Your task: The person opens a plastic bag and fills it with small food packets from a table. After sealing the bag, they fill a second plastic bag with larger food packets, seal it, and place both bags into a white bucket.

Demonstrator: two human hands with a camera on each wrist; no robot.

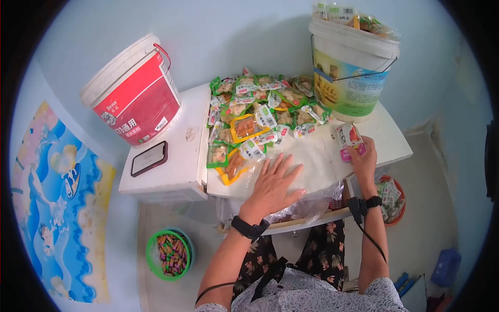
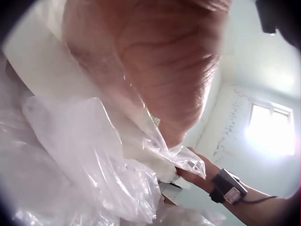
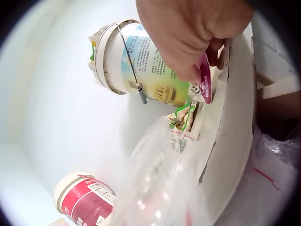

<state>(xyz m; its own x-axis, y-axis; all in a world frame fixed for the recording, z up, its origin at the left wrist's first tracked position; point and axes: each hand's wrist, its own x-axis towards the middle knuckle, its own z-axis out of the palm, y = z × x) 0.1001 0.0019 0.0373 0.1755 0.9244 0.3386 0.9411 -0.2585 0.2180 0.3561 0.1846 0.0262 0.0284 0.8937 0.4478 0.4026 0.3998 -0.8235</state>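
Fingers spread, my left hand (image 1: 276,184) rests on a clear plastic bag (image 1: 312,166) at the table's front. In the left wrist view its palm (image 2: 164,56) is over the film. My right hand (image 1: 365,158) pinches a small packet (image 1: 347,136) with a white and red face and a purple end at the table's right side. The purple end (image 3: 205,80) sticks out from under the fingers in the right wrist view. Beyond the left hand lies a heap of snack packets (image 1: 283,118) with green or yellow edges.
A red pail (image 1: 148,93) and a phone (image 1: 149,158) are at left. A white bucket (image 1: 348,75) topped with packets stands back right. Below is an open drawer (image 1: 291,225) with plastic film. A green-rimmed basin (image 1: 150,255) and a red basket (image 1: 400,208) are on the floor.
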